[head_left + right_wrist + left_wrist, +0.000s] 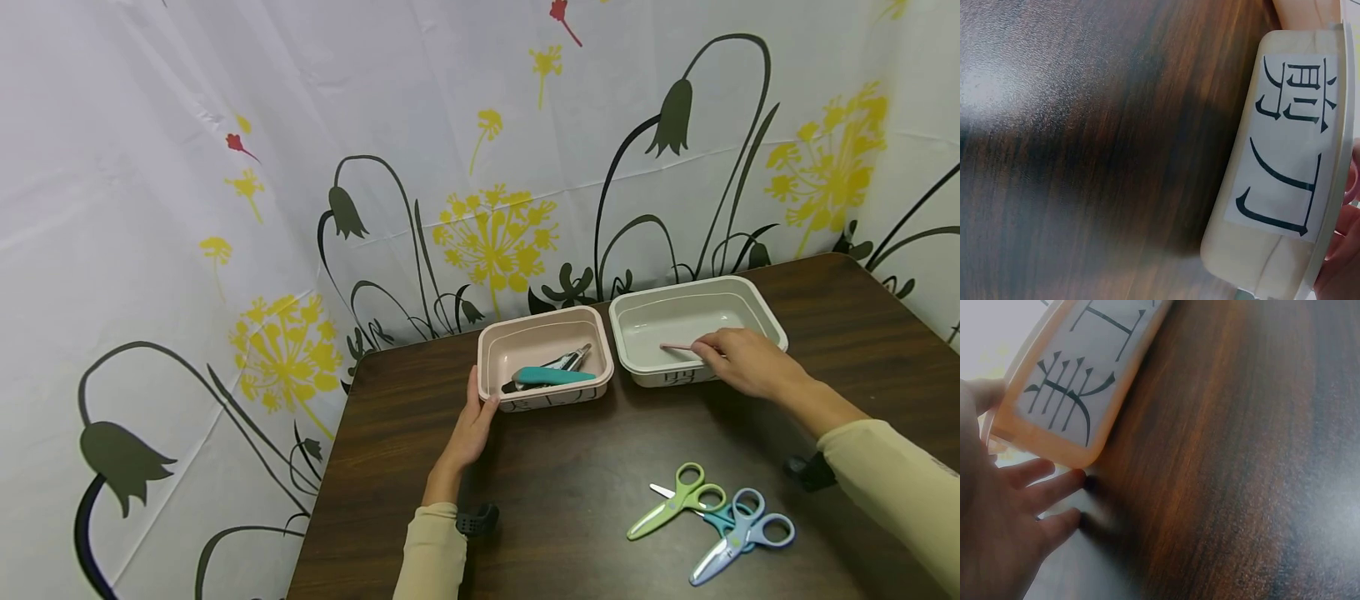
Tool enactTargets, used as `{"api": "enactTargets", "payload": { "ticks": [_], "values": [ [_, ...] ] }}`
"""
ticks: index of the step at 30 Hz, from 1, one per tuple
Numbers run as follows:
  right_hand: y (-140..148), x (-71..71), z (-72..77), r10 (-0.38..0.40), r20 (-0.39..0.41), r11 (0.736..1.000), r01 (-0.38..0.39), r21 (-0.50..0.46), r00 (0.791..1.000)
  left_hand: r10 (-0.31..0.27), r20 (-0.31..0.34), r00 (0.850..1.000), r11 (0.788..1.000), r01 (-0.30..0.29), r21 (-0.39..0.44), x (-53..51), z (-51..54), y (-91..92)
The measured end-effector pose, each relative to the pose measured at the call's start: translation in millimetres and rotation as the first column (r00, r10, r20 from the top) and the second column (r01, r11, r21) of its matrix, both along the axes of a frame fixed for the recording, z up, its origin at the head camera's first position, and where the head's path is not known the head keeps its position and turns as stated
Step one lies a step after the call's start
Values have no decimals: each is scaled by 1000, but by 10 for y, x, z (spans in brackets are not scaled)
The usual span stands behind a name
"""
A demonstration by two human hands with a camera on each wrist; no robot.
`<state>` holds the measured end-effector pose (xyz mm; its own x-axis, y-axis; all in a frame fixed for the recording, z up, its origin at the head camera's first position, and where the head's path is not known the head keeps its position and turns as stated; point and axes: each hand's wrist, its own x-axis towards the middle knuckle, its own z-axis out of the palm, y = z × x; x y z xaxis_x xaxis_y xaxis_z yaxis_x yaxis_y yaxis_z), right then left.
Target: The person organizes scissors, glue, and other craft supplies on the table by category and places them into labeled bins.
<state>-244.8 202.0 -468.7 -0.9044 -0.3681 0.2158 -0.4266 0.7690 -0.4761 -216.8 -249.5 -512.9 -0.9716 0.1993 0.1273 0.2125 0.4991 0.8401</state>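
Slim pink tool: held inside the outline of the grey-green bin, near its front wall; a pink loop at the rim in the right wrist view suggests scissors.
Long axis: roughly left to right, free end pointing left out of the fingers; contact with the bin floor, cannot tell.
Right hand: pinches the slim pink tool; clearly the nearer of the hands to it.
Left hand: well to the left, at the near left corner of the pink bin; fingers fairly straight, spread, touching rim and side, no tool held.
Grey-green bin: front label reads 剪刀 (scissors).
Pink bin: just left of the grey-green bin; holds a teal tool lying across silver-and-black tools; exact kinds unclear.
Loose scissors: on the surface, nearer the person than the bins; green scissors at left, blue scissors overlapping teal scissors at right.
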Motion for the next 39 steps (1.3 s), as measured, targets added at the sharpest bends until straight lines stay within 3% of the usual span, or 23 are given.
{"api": "enactTargets", "payload": {
  "ticks": [13,22,34,39],
  "values": [
    [9,-20,2,8,7,999,-9,42,1000,-21,-21,1000,1000,21,15,-9,15,7],
    [23,-24,-17,9,5,999,-9,50,1000,8,-5,1000,1000,-8,-9,-6,10,9],
    [28,12,0,-5,-62,1000,7,29,998,-20,-74,997,999,18,-29,0,-12,-5],
    [7,48,37,-12,-84,1000,13,21,996,-34,2,999,999,34,-3,124,292,84]
  ]
}}
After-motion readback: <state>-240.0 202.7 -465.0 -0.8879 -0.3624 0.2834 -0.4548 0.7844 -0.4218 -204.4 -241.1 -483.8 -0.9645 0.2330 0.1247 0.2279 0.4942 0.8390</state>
